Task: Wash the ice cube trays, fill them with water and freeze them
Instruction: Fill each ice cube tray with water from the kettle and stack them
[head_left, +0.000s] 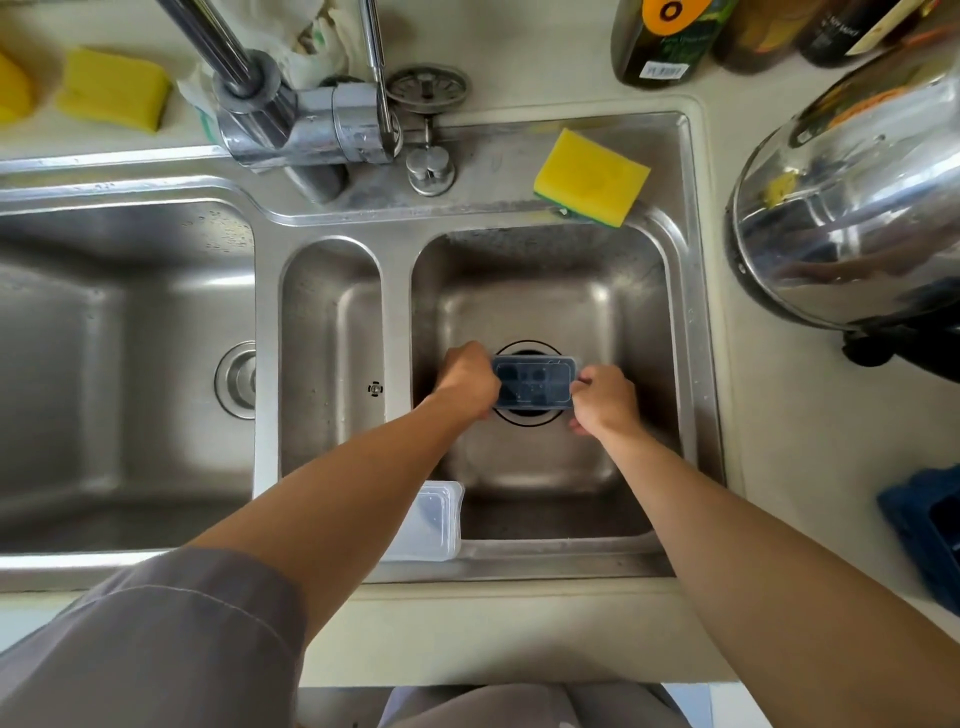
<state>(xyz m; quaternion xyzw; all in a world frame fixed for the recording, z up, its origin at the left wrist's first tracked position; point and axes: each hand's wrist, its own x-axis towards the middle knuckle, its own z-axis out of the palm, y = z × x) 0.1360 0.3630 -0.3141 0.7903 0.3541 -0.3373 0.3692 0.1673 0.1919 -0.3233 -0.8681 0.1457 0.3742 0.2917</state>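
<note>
Head cam: left grip (467, 376) is curled round the left end of the dark ice cube tray (535, 384) and right grip (605, 400) pinches the right end. The tray's between them, over the drain (519, 420) in the right sink basin (545, 291).

Pale counter (774, 441) (daylit) – steel three-basin sink (267, 364) inset.

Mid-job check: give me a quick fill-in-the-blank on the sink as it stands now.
1. The left hand and right hand hold the ice cube tray above the ____ of the right basin.
2. The sponge on the rim behind that basin is ____ on top.
3. The clear plastic box at the near edge is partly hidden by the ____ forearm.
Missing words: drain; yellow; left.
</note>
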